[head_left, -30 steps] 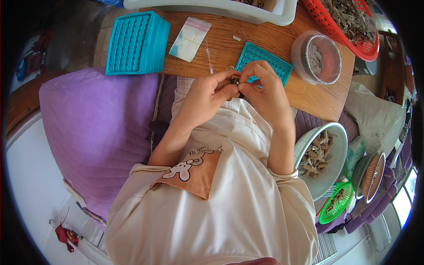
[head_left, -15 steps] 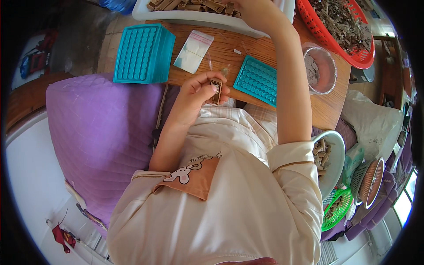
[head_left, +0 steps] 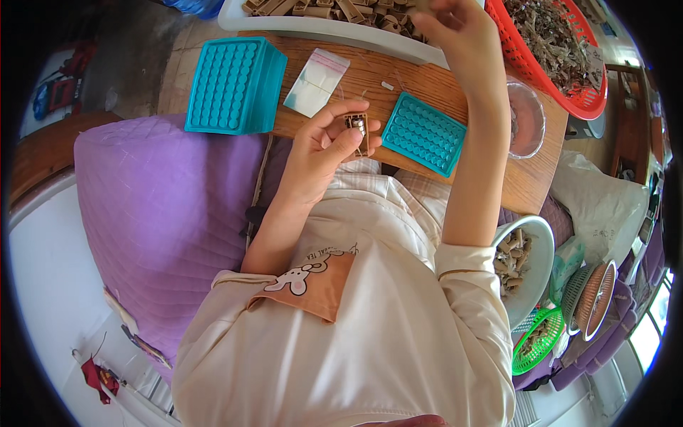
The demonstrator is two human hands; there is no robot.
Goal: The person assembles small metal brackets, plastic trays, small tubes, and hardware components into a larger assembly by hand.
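My left hand (head_left: 333, 139) grips a small brown plastic housing (head_left: 357, 134) with shiny metal pieces inside. It is held just in front of my lap at the table's near edge, thumb across its face. My right hand (head_left: 461, 35) is over the right part of a white tray (head_left: 299, 25) of brown plastic parts (head_left: 341, 10) at the far edge of view. Its thumb and fingers are drawn together, and what they hold, if anything, is too blurred to tell. Between my arms lies a flat teal tray (head_left: 425, 134) with rows of round bumps.
A stack of teal trays (head_left: 235, 85) and a clear packet (head_left: 317, 82) lie on the wooden table (head_left: 356, 62). At right are a red basket (head_left: 596, 96) of metal pieces, a round tub (head_left: 535, 146) and a pale basin (head_left: 542, 263) of brown parts. A purple padded seat (head_left: 163, 206) is left.
My right hand has moved right and a little nearer over the white tray. My left hand has shifted slightly right, still holding the housing, whose open face with metal pieces now shows more.
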